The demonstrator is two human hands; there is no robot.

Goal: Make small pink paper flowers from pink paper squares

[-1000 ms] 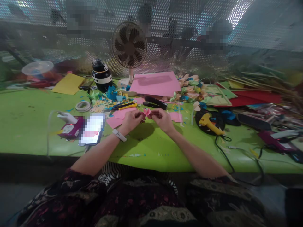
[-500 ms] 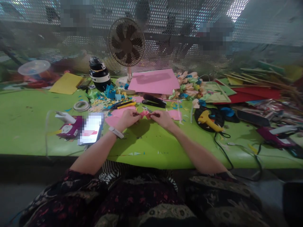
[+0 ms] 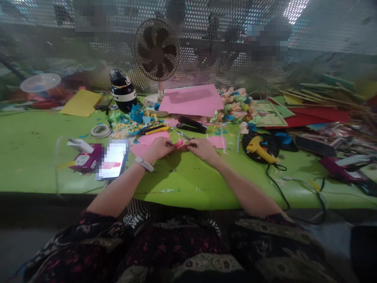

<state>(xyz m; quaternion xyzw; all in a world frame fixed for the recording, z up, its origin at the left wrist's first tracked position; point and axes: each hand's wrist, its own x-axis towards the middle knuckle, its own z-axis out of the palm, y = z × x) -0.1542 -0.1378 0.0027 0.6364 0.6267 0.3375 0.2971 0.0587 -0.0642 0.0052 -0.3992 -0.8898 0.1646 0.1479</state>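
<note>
A small folded piece of pink paper [image 3: 180,145] is held between my two hands, a little above the green table. My left hand [image 3: 160,149] pinches its left side, with a pale watch on that wrist. On the right, my right hand [image 3: 202,149] pinches the other side between thumb and fingers. Flat pink paper [image 3: 141,150] lies behind my left hand, and another pink piece [image 3: 217,142] lies beyond my right. Just behind the fingers are a black stapler [image 3: 192,125], a yellow-and-black cutter [image 3: 156,129] and part of what looks like scissors [image 3: 184,136].
A lit phone [image 3: 113,159] leans beside a purple power strip [image 3: 88,159] at left. A yellow glue gun [image 3: 260,149] rests on a black pad at right, its cable trailing forward. Behind stand a fan [image 3: 156,50], a black bottle [image 3: 123,92], paper scraps [image 3: 126,127] and a pink sheet [image 3: 191,100].
The pink paper has turned slightly between my fingertips and looks more crumpled or folded. Both hands stay in nearly the same place; the view has shifted a little.
</note>
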